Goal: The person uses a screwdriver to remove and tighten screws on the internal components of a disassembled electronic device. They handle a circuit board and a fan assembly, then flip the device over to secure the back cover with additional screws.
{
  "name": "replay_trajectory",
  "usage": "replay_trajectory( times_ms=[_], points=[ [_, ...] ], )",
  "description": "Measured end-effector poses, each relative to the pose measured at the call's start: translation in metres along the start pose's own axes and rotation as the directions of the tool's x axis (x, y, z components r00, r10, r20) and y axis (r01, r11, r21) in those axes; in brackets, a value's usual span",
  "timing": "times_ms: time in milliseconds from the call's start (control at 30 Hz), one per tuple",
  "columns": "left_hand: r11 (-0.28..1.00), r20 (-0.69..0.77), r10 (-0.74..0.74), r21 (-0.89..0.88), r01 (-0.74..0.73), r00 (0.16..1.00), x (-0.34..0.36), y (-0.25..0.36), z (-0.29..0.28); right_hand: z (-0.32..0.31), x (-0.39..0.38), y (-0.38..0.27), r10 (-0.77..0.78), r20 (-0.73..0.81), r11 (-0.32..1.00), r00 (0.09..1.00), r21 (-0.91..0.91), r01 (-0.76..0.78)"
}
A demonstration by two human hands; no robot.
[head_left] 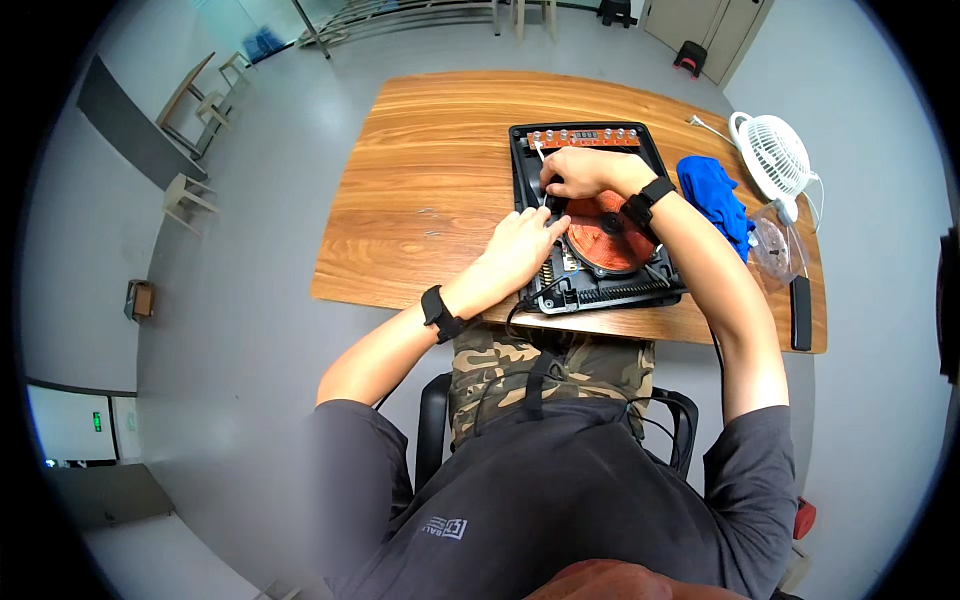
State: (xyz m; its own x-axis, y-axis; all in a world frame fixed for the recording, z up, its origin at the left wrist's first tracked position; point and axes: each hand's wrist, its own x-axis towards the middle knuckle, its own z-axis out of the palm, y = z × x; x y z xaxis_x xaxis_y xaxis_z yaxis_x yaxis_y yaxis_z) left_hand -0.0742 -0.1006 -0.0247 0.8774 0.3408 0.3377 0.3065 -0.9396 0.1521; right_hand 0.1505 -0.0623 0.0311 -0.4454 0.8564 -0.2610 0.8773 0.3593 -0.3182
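An opened black appliance [582, 295] lies on the wooden table, with a copper coil [598, 250] and an orange board [565, 138] along its back. My right hand [585, 172] is over its left interior, fingers curled around something dark I cannot make out, beside a white cable [539, 149]. My left hand [520, 250] rests just below it at the interior's left side, fingertips apart near a thin pale piece and the coil's edge. Whether that piece is held is unclear.
Right of the appliance are a blue cloth [712, 200], white fan [775, 155], clear plastic piece [778, 250] and black bar [801, 312]. Small metal bits [430, 212] lie left of it on the table [390, 150]. Stools [185, 195] stand along the left wall.
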Motion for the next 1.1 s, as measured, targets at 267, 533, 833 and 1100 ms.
replay_trajectory(
  times_ms=[267,533,833,1100],
  points=[
    [1.0,0.005,0.011,-0.011,-0.011,1.0,-0.007,0.002,-0.01,-0.031,0.002,-0.043,0.011,-0.101,0.991,0.995,-0.135,-0.025],
    [0.996,-0.047,0.006,-0.094,-0.01,0.999,-0.015,0.001,-0.006,-0.02,0.072,-0.077,-0.105,-0.008,0.983,0.994,-0.15,0.102],
    [0.992,-0.111,0.073,-0.094,-0.083,0.991,-0.029,-0.003,-0.001,0.006,0.156,-0.101,-0.014,0.143,0.99,0.99,-0.136,0.034],
    [0.988,-0.141,0.121,-0.075,-0.132,0.983,-0.032,-0.009,0.004,0.016,0.18,-0.118,0.067,0.177,0.983,0.982,-0.181,-0.035]
  ],
)
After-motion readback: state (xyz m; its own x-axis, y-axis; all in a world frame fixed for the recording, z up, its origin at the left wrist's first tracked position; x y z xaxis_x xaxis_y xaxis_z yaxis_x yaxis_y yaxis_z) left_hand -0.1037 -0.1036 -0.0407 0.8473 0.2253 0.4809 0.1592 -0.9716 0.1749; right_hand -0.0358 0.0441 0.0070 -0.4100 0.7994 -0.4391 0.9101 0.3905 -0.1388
